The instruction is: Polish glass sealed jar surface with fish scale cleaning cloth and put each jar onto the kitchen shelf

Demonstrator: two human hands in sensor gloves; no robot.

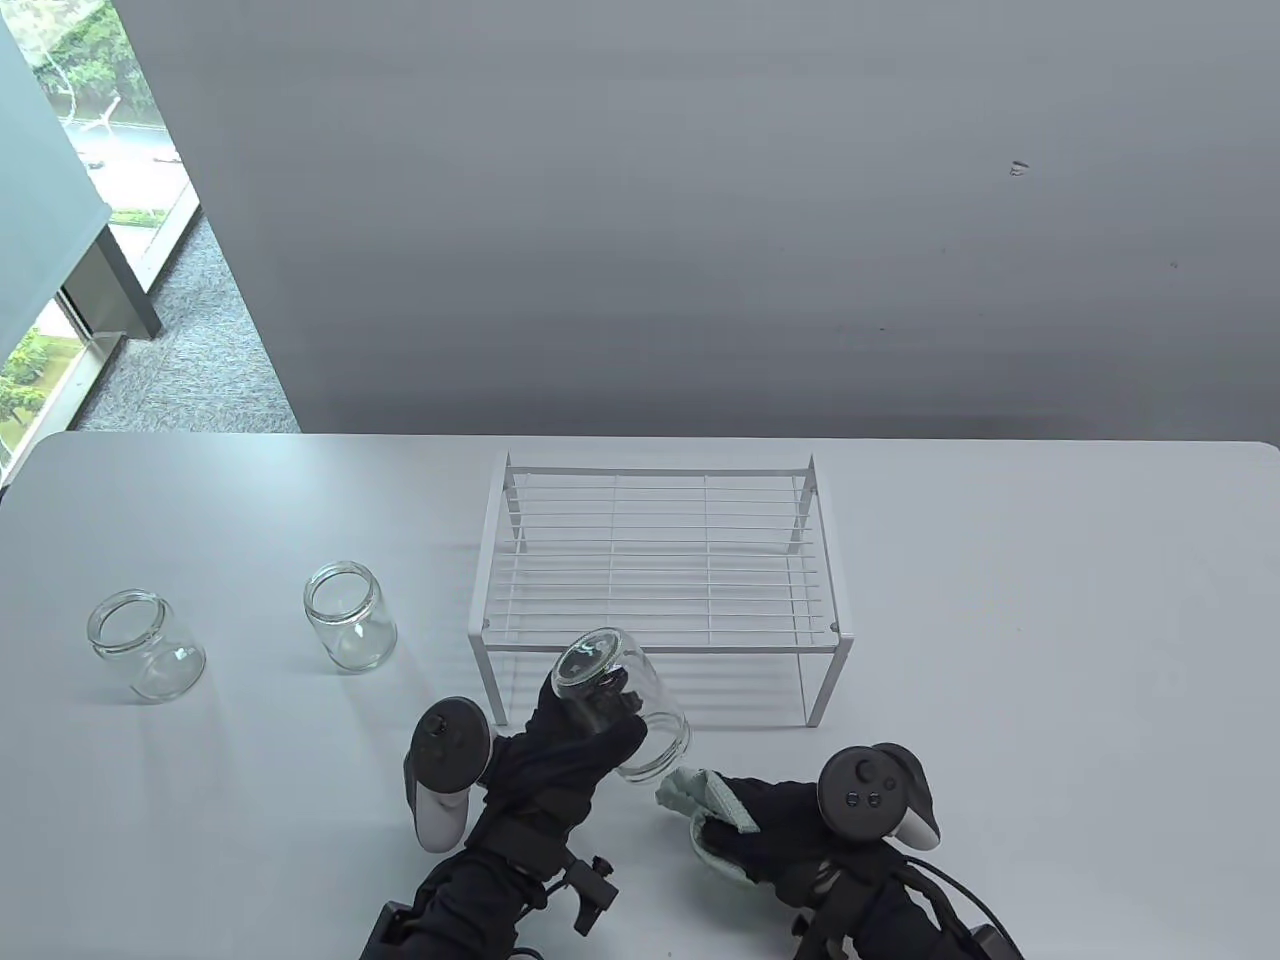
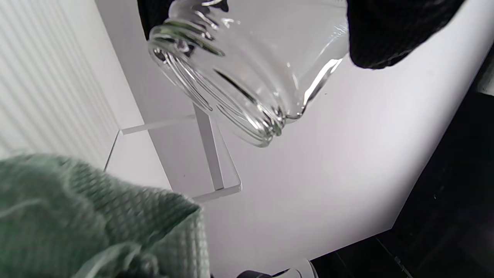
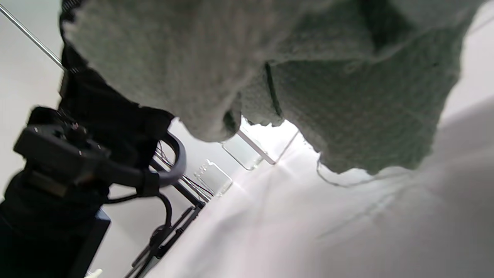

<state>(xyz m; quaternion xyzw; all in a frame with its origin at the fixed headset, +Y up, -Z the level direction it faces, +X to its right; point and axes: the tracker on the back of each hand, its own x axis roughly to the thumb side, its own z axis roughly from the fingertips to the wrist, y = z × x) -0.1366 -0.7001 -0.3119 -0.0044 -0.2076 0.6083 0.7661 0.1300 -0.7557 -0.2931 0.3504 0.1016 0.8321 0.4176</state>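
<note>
Now the left hand grips a tilted jar before the shelf; the right hand clutches the green cloth; 2 jars wait left.

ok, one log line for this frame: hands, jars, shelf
left hand: grips tilted clear glass jar | right hand: holds pale green cloth | white wire shelf: no jars | two clear glass jars upright on table, left

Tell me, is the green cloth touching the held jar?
Apart. The table view shows bare table between the cloth and the jar; the left wrist view agrees.
</note>
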